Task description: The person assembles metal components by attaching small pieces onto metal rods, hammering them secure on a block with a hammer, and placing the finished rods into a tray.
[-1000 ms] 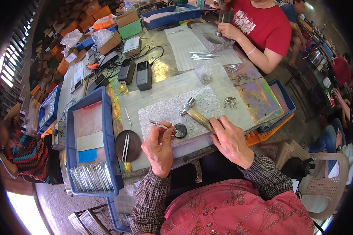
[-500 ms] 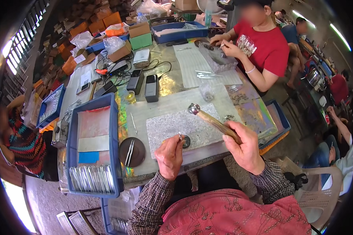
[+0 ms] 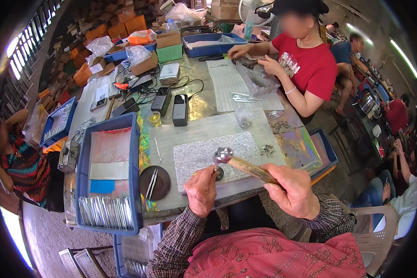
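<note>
My right hand point(image 3: 292, 189) is closed round the wooden handle of a small hammer point(image 3: 250, 169). Its rounded, shiny metal head is just above the fingertips of my left hand point(image 3: 201, 190). Those fingers pinch a thin metal piece, mostly hidden by the hand and the hammer head, so its kind does not show. Under both hands lies a speckled grey stone slab point(image 3: 194, 150). A small dark round disc point(image 3: 219, 174) rests on it beside my left fingertips. To the left, tweezers point(image 3: 151, 184) lie across a dark brown round dish point(image 3: 161, 191).
A blue tray point(image 3: 135, 157) with many slim metal pieces stands left. A small clear bag point(image 3: 243, 116) and dark bits point(image 3: 267, 150) lie by the slab. Black boxy devices point(image 3: 180, 111) with cables stand farther back. Across the table, a person in a red shirt point(image 3: 306, 60) handles small things.
The hammer has swung down and left, bringing its head from above the slab's middle to my left fingertips. The person opposite has moved one hand farther left.
</note>
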The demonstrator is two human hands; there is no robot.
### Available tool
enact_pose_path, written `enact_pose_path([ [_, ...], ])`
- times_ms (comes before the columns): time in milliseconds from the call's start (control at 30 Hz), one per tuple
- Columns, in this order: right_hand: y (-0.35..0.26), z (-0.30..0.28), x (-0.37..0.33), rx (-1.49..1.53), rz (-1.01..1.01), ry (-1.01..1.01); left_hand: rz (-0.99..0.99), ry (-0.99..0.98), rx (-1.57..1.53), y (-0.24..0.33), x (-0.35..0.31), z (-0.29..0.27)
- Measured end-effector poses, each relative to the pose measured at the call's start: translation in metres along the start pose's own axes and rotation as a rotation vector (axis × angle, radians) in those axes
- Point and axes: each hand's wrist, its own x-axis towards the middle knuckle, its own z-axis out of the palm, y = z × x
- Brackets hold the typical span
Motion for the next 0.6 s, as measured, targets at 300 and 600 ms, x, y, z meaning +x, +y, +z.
enact_pose_path([
  [300,-0.021,-0.024,0.014,-0.052,-0.120,0.118,0.000,0.005,-0.004,-0.006,-0.001,-0.001],
  [600,-0.013,-0.005,0.007,0.007,0.072,-0.089,0.026,0.006,-0.030,-0.008,0.001,0.001],
])
